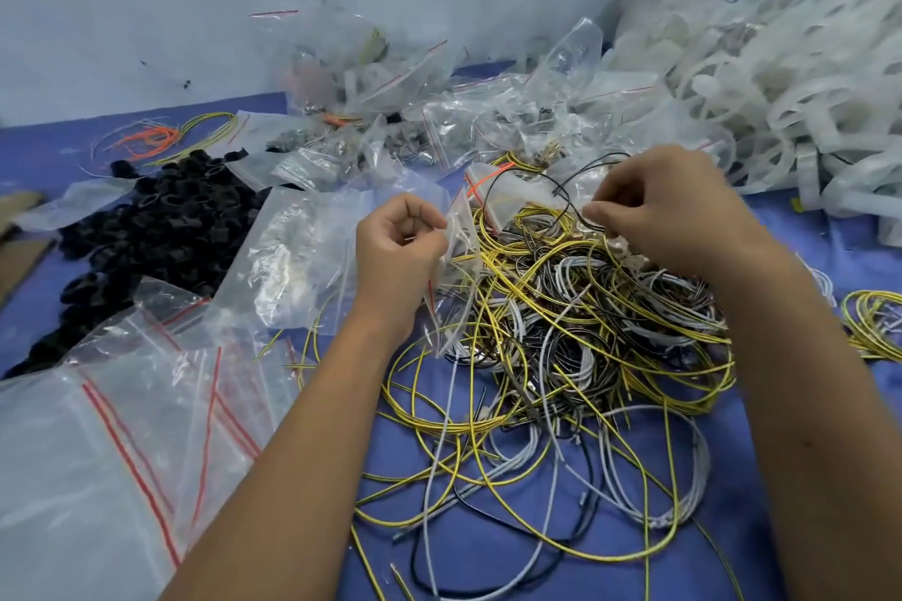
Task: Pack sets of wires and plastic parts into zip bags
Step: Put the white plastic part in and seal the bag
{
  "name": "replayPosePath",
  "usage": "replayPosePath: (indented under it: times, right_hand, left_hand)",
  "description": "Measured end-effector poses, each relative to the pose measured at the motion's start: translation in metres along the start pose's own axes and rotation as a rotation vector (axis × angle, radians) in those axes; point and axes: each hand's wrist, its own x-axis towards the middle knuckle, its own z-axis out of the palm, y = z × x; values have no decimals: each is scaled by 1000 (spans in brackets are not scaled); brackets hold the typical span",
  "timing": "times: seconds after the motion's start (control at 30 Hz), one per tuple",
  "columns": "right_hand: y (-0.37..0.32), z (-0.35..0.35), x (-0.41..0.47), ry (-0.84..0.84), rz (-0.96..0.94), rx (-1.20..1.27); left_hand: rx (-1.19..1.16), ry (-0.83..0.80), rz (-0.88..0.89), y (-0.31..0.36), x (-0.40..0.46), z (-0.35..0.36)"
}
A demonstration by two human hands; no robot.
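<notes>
Plenty left to do here, I'd say. The left hand (398, 254) pinches the mouth of a small zip bag (456, 254) over the wire pile (561, 332), while the right hand (668, 210) pinches a thin black wire (561, 188) just above it, apparently feeding it toward the bag. Filled bags (390, 112) sit heaped at the back of the desk (488, 547). Still loads of loose wires, black plastic parts (161, 229), white plastic rings (781, 103) and empty bags (122, 429) unpacked.
</notes>
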Motion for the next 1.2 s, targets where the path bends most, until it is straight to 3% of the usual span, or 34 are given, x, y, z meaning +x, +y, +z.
replayPosePath:
  times: [0.17, 0.27, 0.4, 0.57, 0.67, 0.77, 0.87, 0.93, 1.2]
  right_hand:
    - [14, -17, -1, 5, 180, -26]
    - [11, -17, -1, -144, 216, -89]
    - [1, -10, -5, -313, 184, -186]
    - [3, -6, -4, -232, 190, -213]
    - [5, -5, -4, -73, 224, -212]
    - [2, -3, -2, 74, 79, -136]
    - [-6, 5, 1, -66, -100, -168]
    - [-6, 13, 3, -170, -98, -199]
    - [-3, 23, 6, -163, -90, -198]
  left_hand:
    - [-151, -130, -96, 2, -1, 7]
    - [-63, -239, -81, 0, -7, 11]
    - [-27, -256, -76, -1, -8, 12]
    - [-45, -257, -102, -4, -6, 10]
    - [-54, -265, -97, -5, -5, 9]
    - [-59, -260, -103, -7, -4, 9]
    - [-73, -261, -112, -7, -4, 8]
    - [-84, -259, -117, -7, -4, 9]
    - [-123, -255, -135, -7, -3, 9]
